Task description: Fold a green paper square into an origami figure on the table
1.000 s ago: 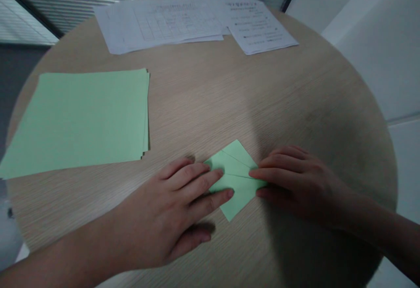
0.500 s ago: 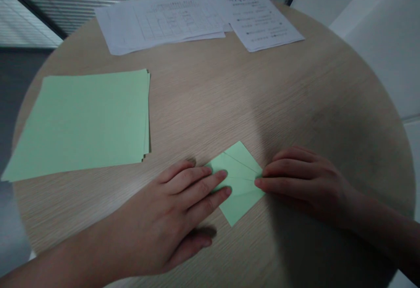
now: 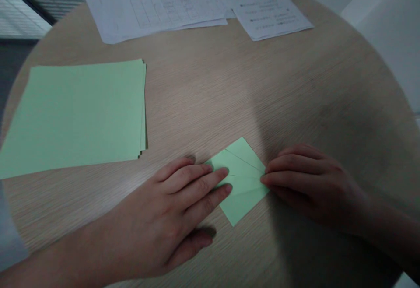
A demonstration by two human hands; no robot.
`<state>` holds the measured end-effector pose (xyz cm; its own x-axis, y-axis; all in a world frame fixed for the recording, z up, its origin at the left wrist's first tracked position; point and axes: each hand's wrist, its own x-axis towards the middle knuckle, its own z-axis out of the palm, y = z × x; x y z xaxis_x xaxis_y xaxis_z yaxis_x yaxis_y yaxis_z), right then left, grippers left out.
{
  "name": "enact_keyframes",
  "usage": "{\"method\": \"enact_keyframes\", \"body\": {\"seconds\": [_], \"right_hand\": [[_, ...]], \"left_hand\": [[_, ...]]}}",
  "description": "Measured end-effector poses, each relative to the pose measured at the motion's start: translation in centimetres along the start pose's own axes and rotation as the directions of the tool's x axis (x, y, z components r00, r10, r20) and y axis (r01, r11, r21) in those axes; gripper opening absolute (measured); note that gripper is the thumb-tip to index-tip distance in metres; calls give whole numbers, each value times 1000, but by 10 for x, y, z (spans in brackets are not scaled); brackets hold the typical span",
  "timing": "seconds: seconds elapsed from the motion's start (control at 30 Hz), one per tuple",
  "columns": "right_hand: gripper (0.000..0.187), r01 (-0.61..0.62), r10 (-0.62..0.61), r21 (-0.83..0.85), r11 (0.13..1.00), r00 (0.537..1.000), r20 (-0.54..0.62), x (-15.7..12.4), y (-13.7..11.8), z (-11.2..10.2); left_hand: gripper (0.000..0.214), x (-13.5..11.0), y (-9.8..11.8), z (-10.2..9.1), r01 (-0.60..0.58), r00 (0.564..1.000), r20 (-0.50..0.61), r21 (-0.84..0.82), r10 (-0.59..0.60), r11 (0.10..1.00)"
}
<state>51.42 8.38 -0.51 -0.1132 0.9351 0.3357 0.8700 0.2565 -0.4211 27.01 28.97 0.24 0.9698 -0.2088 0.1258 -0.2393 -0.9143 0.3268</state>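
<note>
A small folded piece of light green paper (image 3: 241, 178) lies on the round wooden table (image 3: 229, 86) near its front. My left hand (image 3: 170, 213) lies flat on the table with fingers stretched out, the fingertips pressing the folded paper's left part. My right hand (image 3: 311, 183) rests on the table at the paper's right corner, fingers extended and close together, the fingertips touching that corner. Creases run across the folded paper between the two hands.
A stack of light green square sheets (image 3: 72, 113) lies at the left of the table. Several white printed sheets (image 3: 193, 3) are spread along the far edge. Beyond the table are window blinds and a white wall at the right.
My right fingertips have slid rightward from over the folded paper to its right corner. My left hand stays pressed on the paper. The view has tilted slightly downward.
</note>
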Motion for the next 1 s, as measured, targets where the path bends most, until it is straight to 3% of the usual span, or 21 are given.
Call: {"method": "enact_keyframes", "body": {"seconds": [0.17,0.47,0.67,1.0], "right_hand": [[17,4,-4,2,1000,1000,7,-3,-2,0],[29,188,-175,-136,973,979,100,-16,0,-8],[30,193,-172,-160,968,975,137,-18,1,-9],[25,159,-150,-118,980,985,85,-16,0,-4]], "left_hand": [[51,0,1,1,6,1000,-8,1,-6,1000],[52,-1,1,2,9,1000,-20,-25,-10,1000],[49,0,-1,3,-7,999,-35,-29,6,1000],[48,0,1,2,12,1000,-12,-16,-12,1000]]}}
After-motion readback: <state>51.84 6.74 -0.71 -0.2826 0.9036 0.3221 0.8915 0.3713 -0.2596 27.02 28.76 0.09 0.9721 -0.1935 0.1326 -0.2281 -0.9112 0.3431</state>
